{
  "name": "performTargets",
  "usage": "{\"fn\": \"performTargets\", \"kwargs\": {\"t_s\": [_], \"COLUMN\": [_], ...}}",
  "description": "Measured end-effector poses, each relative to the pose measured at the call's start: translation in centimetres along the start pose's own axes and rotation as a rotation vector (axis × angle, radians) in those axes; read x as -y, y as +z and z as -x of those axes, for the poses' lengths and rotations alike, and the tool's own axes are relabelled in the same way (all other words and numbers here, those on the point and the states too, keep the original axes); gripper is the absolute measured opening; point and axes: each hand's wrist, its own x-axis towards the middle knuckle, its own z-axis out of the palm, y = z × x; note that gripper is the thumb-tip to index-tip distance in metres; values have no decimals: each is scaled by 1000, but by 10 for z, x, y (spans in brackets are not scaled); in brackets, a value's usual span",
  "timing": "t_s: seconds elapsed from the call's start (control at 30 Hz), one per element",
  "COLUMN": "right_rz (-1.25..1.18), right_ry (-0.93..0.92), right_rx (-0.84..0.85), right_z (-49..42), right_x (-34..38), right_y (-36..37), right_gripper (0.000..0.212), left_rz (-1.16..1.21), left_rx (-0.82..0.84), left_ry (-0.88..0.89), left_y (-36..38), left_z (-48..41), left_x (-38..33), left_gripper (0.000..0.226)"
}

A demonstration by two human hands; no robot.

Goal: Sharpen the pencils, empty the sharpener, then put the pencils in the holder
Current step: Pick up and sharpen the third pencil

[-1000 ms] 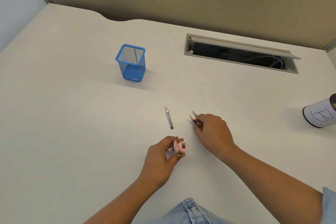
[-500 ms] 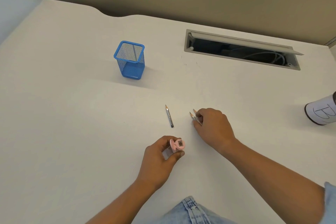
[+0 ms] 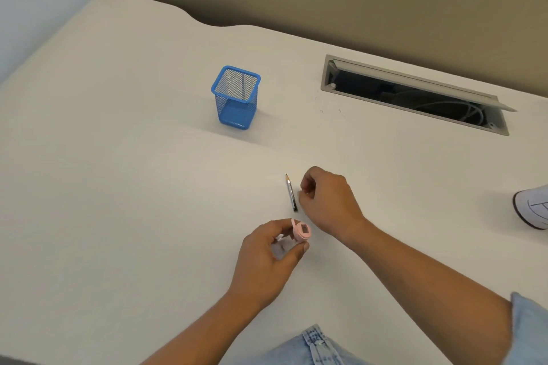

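A small pink sharpener [image 3: 302,232] is pinched between the thumb and fingers of my left hand [image 3: 271,259], just above the desk. One short dark pencil [image 3: 291,193] lies on the desk with its tip pointing away from me. My right hand [image 3: 329,201] is curled shut right beside that pencil, its fingertips almost touching the shaft. Two more pencils that it was gripping are hidden inside the fist. The blue mesh holder [image 3: 237,98] stands upright and empty farther back and to the left.
A long open cable slot [image 3: 415,95] with its lid up cuts into the desk at the back right. A white can [image 3: 533,207] with a drawn letter lies at the right edge. A beige partition runs behind the desk.
My right hand has slid left, up against the lone pencil, and curled tighter; the two pencil tips that stuck out of it no longer show. The left hand still holds the sharpener.
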Motion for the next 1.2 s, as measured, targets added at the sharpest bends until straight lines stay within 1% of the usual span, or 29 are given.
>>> {"fn": "performTargets", "kwargs": {"t_s": [0.13, 0.23, 0.3, 0.37, 0.5, 0.6, 0.7, 0.77, 0.93, 1.1, 1.2], "right_rz": [-5, -13, 8, 12, -148, -374, -479, -511, -461, -468, -466], "right_ry": [67, 100, 113, 132, 156, 166, 110, 59, -21, -30, -33], "right_rx": [54, 62, 84, 96, 18, 0, 0, -5, -71, -169, -193], "right_z": [-8, -12, -11, -9, 9, 41, 79, 102, 140, 159, 165], "right_x": [4, 2, 1, 1, -1, -3, -3, -2, 0, 3, 6], "right_y": [10, 11, 10, 4, -20, -46, -76, -94, -117, -121, -122], "right_gripper": [19, 17, 20, 22, 14, 15, 19, 18, 18, 19, 22], "left_rz": [-37, -77, -123, -132, -67, -40, -30, -13, -8, 2, -1], "left_rx": [-18, -32, -38, -32, -3, -10, -24, -18, -3, 27, 35], "left_ry": [10, 58, 101, 120, 135, 122, 154, 186, 231, 256, 262], "left_y": [-5, -9, -12, -14, -22, -27, -30, -30, -29, -25, -25], "left_z": [1, 3, 3, 4, 5, 7, 10, 13, 23, 34, 39], "left_x": [0, -4, -6, -9, -23, -35, -46, -55, -70, -82, -85], "left_gripper": [28, 29, 26, 31, 33, 38, 32, 28, 26, 26, 27]}}
